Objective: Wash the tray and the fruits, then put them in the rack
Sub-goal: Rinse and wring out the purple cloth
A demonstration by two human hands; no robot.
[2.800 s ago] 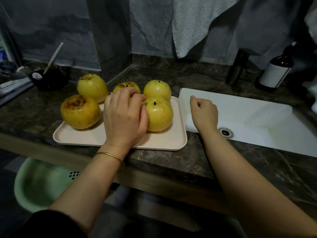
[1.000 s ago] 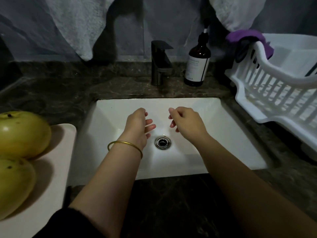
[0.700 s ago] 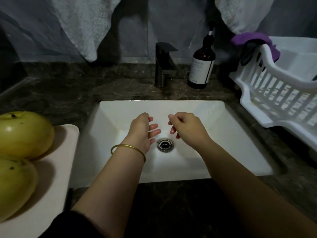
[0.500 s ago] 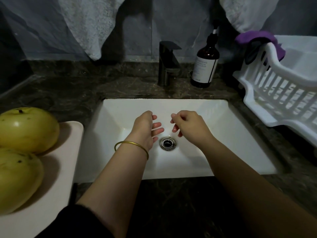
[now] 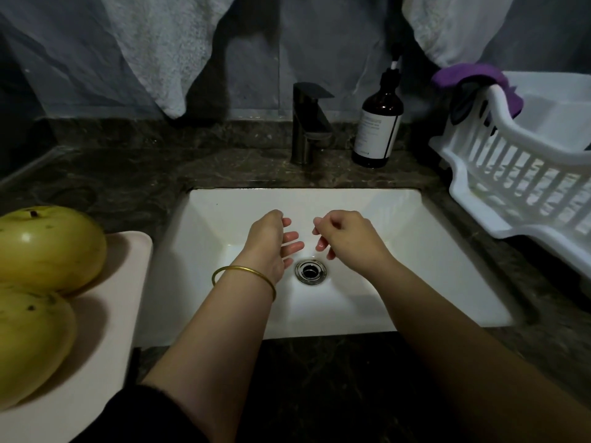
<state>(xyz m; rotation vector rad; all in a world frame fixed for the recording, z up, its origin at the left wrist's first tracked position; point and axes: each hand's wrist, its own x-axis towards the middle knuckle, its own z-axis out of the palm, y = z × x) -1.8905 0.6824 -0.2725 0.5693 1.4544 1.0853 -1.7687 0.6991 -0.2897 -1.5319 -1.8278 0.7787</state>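
Hands (image 5: pixel 315 243) empty — over sink (image 5: pixel 415 282), apart

From my feed I count two yellow-green fruits, one at the back (image 5: pixel 48 247) and one in front (image 5: pixel 30 343), both cut off by the left edge. I see one tray (image 5: pixel 105 346), one sink (image 5: pixel 415 282) with one drain (image 5: pixel 310 272), one tap (image 5: pixel 307 123), one brown pump bottle (image 5: pixel 377 129), one white rack (image 5: pixel 524 174), one purple cloth (image 5: pixel 473 78) and two hanging towels, the left (image 5: pixel 160 52) and the right (image 5: pixel 454 24). Two bare hands show, left (image 5: pixel 271 247) and right (image 5: pixel 348 241), with one gold bangle (image 5: pixel 243 276).
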